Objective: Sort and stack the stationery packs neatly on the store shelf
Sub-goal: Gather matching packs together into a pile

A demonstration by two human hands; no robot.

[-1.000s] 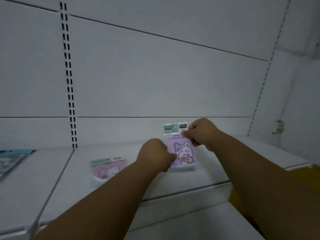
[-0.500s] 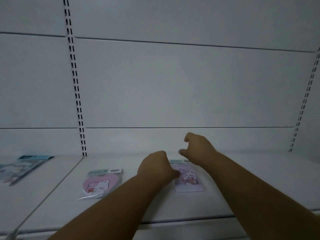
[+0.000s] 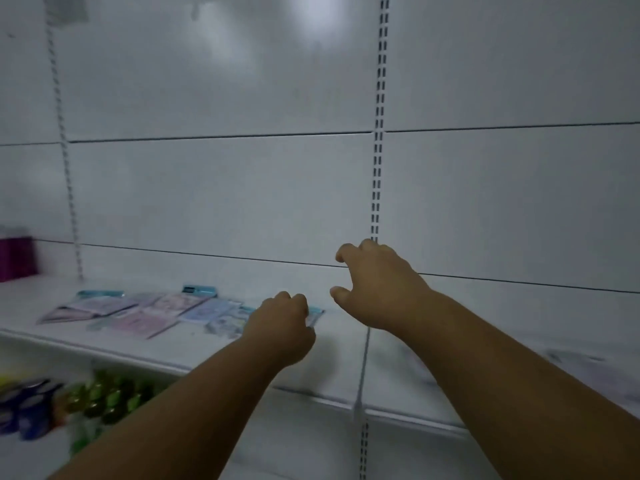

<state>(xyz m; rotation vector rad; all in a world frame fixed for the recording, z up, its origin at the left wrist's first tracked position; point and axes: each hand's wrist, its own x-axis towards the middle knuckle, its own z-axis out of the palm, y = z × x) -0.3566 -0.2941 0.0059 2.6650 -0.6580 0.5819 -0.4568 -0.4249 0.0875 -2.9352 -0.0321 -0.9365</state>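
Box: a magenta box (image 3: pixel 15 258) stood at the far left of the shelf (image 3: pixel 346 372); blurred, contents unreadable
Packs: flat stationery packs (image 3: pixel 138 313) lay loosely fanned and overlapping on the shelf, left of centre, not yet squared into a stack; the rightmost pack (image 3: pixel 313 315) lay partly under the left hand, only its teal corner showing
Handling: judged light, thin and bendy, in glossy wrap that would likely slide on the smooth shelf and on each other; little risk of breakage, some of creasing
Hold: best taken by the stiffer teal header strip or pinched at opposite edges, not mid-face where the film would buckle
Left hand: the left hand (image 3: pixel 284 327) sat over the rightmost pack with fingers curled under; whether they gripped it or merely rested there could not be told
Right hand: the right hand (image 3: pixel 375 282) hovered above the shelf, near the pack, fingers loosely bent and apart, holding nothing
Lower shelf: blurred green and blue goods (image 3: pixel 69 407) sat below
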